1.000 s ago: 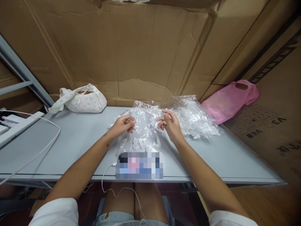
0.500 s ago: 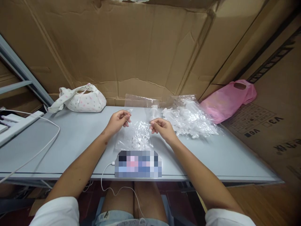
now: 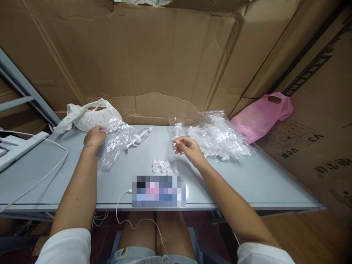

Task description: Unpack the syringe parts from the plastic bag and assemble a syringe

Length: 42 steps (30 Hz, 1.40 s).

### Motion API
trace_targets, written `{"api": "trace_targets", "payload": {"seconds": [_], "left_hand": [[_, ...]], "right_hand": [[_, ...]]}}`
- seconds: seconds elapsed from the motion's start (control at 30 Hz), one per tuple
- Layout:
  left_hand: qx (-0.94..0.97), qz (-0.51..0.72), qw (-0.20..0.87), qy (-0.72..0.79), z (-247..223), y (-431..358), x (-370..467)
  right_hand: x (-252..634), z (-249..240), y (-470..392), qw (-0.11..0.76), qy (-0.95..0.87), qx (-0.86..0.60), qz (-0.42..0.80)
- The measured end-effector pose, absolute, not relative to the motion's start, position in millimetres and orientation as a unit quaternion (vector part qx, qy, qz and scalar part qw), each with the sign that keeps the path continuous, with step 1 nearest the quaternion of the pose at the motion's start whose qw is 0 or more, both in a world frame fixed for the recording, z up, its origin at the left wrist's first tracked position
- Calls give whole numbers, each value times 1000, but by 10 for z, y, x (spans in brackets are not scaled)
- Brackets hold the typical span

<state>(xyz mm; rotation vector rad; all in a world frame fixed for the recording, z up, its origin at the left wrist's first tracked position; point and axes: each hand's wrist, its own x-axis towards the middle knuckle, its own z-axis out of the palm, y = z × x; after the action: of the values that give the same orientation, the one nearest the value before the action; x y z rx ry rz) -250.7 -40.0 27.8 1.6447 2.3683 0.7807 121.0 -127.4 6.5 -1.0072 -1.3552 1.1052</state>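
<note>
We see the left hand (image 3: 95, 136) near the back left of the table (image 3: 247, 183), fingers curled onto an empty clear plastic bag (image 3: 112, 146) that lies crumpled just in front of a white flowered handbag (image 3: 90, 115). A syringe (image 3: 137, 137) lies bare on the table just to the right of that bag. The right hand (image 3: 188, 148) hovers mid-table with fingers loosely pinched at a small clear packet (image 3: 176, 130); whether it grips it, we cannot tell. A cluster of small white caps (image 3: 161, 167) sits towards the front edge, between the hands. A heap of bagged white parts (image 3: 217, 135) lies behind the right hand.
</note>
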Motion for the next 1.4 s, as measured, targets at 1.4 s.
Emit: {"api": "trace_targets", "payload": {"seconds": [1.4], "left_hand": [[815, 359, 351, 289, 520, -1571, -860]], "right_hand": [[1152, -134, -1309, 405, -836, -371, 2]]}}
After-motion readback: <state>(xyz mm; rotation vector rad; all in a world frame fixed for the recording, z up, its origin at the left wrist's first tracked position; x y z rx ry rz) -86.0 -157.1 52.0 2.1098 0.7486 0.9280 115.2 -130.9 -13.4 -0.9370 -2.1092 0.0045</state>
